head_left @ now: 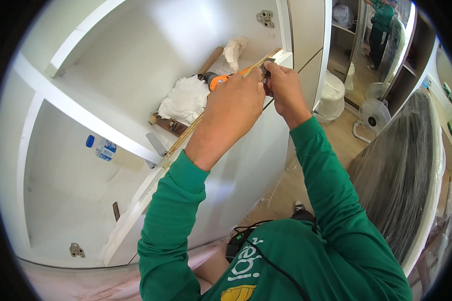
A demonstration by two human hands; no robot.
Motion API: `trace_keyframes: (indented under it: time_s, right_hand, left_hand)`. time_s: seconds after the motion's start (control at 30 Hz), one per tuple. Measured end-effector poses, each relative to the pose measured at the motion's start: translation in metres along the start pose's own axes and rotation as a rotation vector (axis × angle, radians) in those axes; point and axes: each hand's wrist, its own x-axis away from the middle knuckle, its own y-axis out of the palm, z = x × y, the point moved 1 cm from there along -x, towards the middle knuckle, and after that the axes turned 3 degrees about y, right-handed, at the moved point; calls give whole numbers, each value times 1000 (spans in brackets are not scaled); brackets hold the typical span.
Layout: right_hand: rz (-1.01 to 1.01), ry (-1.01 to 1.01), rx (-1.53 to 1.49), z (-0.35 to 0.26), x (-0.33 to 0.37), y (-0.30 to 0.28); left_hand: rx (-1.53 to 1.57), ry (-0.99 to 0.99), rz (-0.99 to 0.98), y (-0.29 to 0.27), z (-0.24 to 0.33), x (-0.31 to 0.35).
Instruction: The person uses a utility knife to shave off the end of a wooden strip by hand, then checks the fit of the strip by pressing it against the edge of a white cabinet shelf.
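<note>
Over the cabinet's front edge, my left hand (233, 106) is closed at a thin wooden strip (186, 132), and its curled fingers hide part of the wood. My right hand (285, 90) is closed beside it, thumb and forefinger pinching a small dark flat piece (269, 62) near the strip's far end. What exactly this piece is cannot be made out. The strip runs along the white front rail of the cabinet (256, 135). Just behind my left hand lies an orange and black tool (217, 80), mostly hidden.
White crumpled cloths (187, 99) and a brown roll (211, 61) lie inside the cabinet. A water bottle (106, 149) and its blue cap (90, 141) lie in the left compartment. To the right stand a white fan (374, 116), a white bucket (330, 94) and a plastic-wrapped panel (399, 173).
</note>
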Motion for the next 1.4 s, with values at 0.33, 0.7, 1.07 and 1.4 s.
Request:
trace_keyframes:
  time_s: [0.33,0.7,1.07,1.4]
  right_hand:
    - [11,-4,-17,-2,-6,2]
    - [6,-14,-57,-1,-4,-3]
    - [49,-12,-23,-5,-7,-4]
    - [42,-47,48,-3,-22,-5]
  left_hand:
    - [15,21,62,8,0,-1]
    - [12,15,26,4,2,-5]
    - [24,82,118,18,2,-10]
    - [56,11,-8,8,-4,-19]
